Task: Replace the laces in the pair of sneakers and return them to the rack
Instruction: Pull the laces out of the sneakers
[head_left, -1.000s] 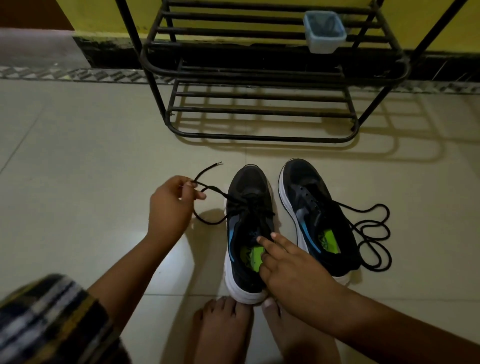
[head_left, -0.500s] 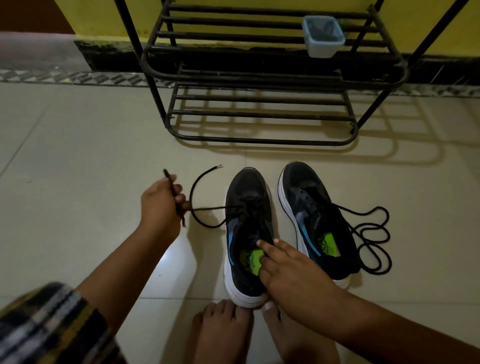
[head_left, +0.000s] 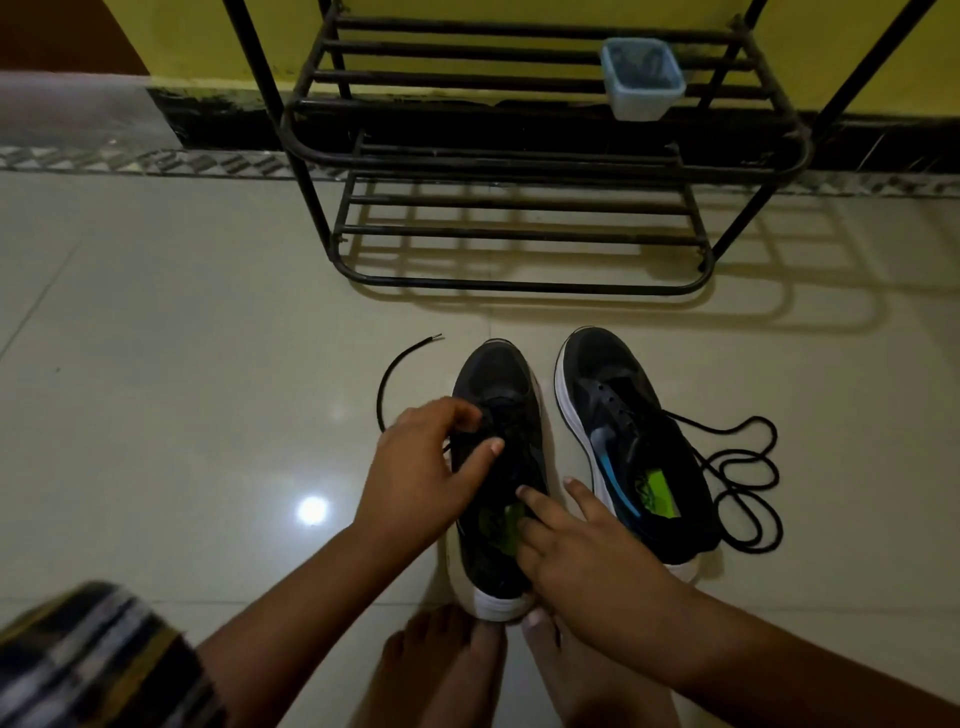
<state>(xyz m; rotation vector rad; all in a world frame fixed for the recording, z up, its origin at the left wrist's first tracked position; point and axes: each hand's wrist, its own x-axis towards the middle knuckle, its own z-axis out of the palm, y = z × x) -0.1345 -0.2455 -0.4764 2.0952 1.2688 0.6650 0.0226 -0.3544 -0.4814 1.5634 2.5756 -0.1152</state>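
Bare feet (head_left: 467, 670) nearest, toes at heel of left sneaker (head_left: 496, 467). Right hand (head_left: 576, 545) rests on its collar, fingers extended. Left hand (head_left: 426, 467) pinches lace (head_left: 397, 371) over eyelets. Right sneaker (head_left: 623, 436) beside, loose lace (head_left: 748, 483) right. Rack (head_left: 519, 171) far, holding tub (head_left: 641, 78).

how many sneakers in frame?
2. One sneaker lies on the floor under both hands; the other is beside it to the right, its lace loose on the tiles.
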